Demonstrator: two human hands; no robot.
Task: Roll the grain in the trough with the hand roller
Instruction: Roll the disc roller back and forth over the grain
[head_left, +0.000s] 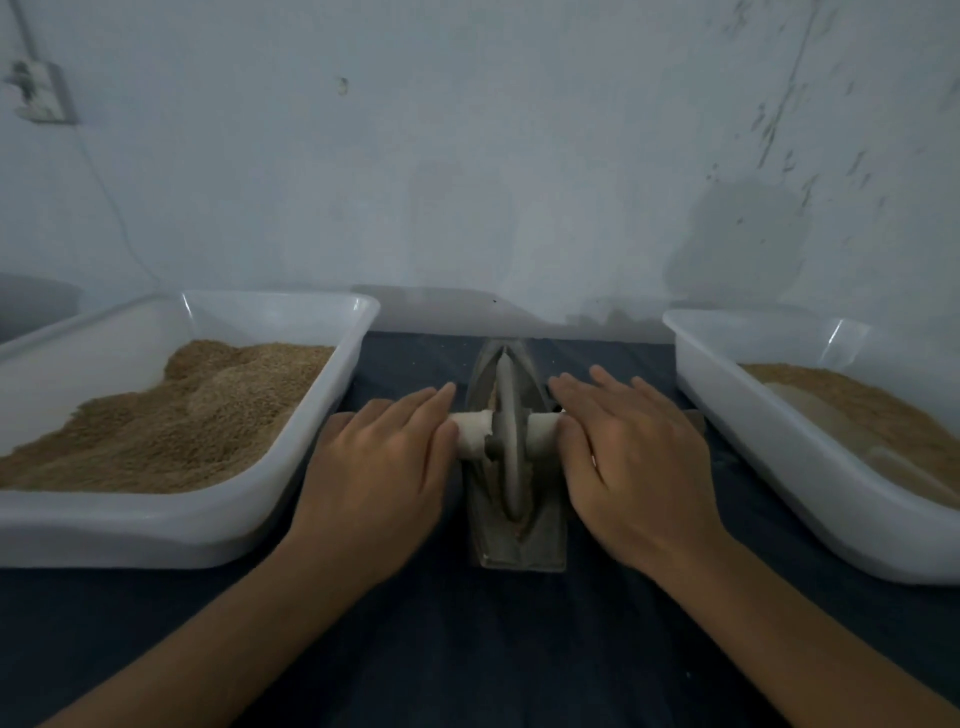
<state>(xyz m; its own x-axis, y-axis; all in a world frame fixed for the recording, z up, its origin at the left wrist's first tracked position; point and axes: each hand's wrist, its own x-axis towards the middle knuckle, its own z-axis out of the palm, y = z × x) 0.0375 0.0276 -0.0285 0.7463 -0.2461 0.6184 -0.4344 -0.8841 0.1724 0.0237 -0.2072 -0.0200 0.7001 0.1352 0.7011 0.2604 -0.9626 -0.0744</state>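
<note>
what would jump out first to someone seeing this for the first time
Dead centre, the left hand and right hand lie flat on the handles of a hand roller, whose disc stands in a narrow trough on the dark cloth. On either side sits a big white tray: the left tray heaped with brown grain, the right tray holding less.

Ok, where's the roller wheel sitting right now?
In the head view, the roller wheel stands upright in the trough at centre, between the left hand and right hand resting on its handles.
</note>
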